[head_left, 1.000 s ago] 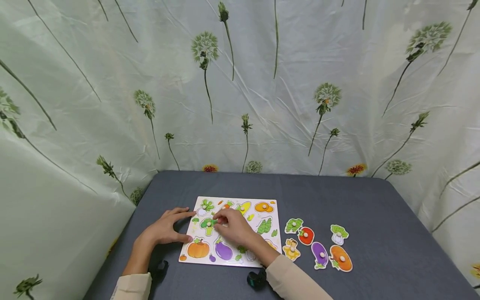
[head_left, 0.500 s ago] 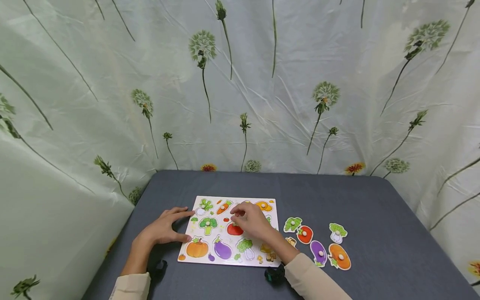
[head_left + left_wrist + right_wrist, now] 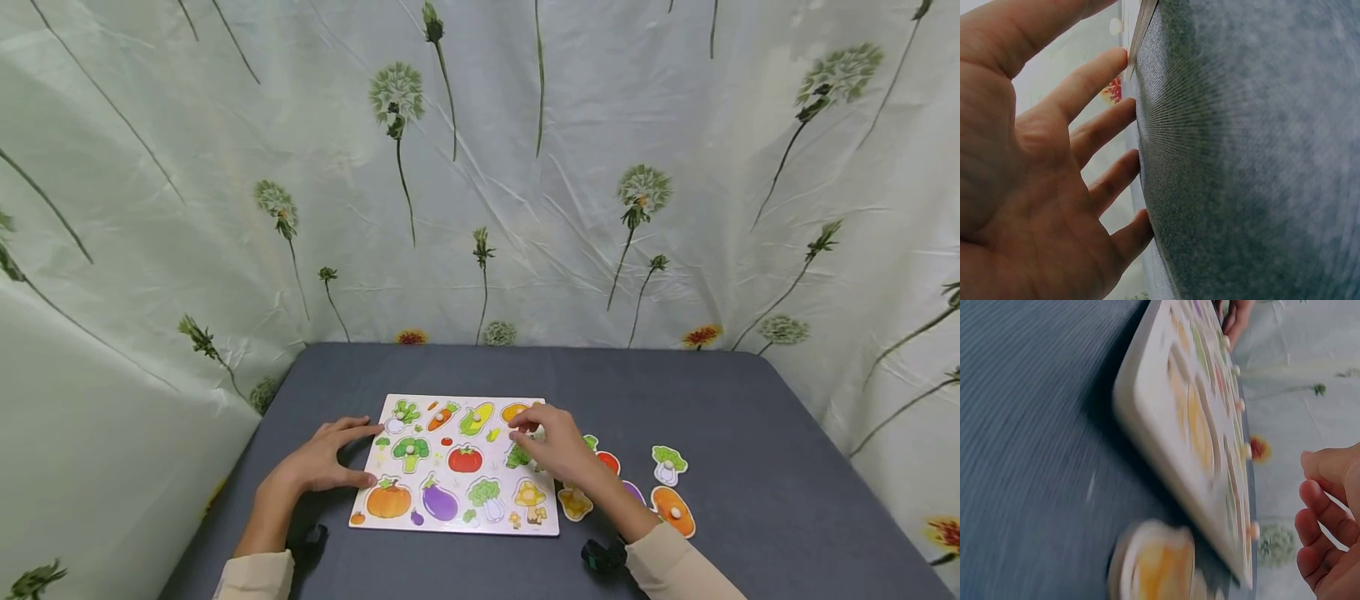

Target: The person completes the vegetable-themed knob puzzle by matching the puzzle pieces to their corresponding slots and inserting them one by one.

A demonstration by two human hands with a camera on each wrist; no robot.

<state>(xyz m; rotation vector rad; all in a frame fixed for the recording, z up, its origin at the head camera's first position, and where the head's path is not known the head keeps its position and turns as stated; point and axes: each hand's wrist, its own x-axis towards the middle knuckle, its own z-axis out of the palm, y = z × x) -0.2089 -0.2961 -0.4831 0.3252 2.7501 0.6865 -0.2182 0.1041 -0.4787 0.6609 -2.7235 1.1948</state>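
Where right hand (image 3: 553,442) hovers, board (image 3: 492,464) lies beneath.

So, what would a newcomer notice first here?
Probably the colorful vegetable board on the gray table, left hand at its left edge, right hand near its right. Loose, bright pieces lie to the board's right. Behind the table hangs a pale, flower-printed cloth.

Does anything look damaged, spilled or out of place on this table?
Nothing looks spilled or damaged. The orange pumpkin piece looks askew: on the table, right of the board, it lies turned, unlike the upright pumpkin pictured there.
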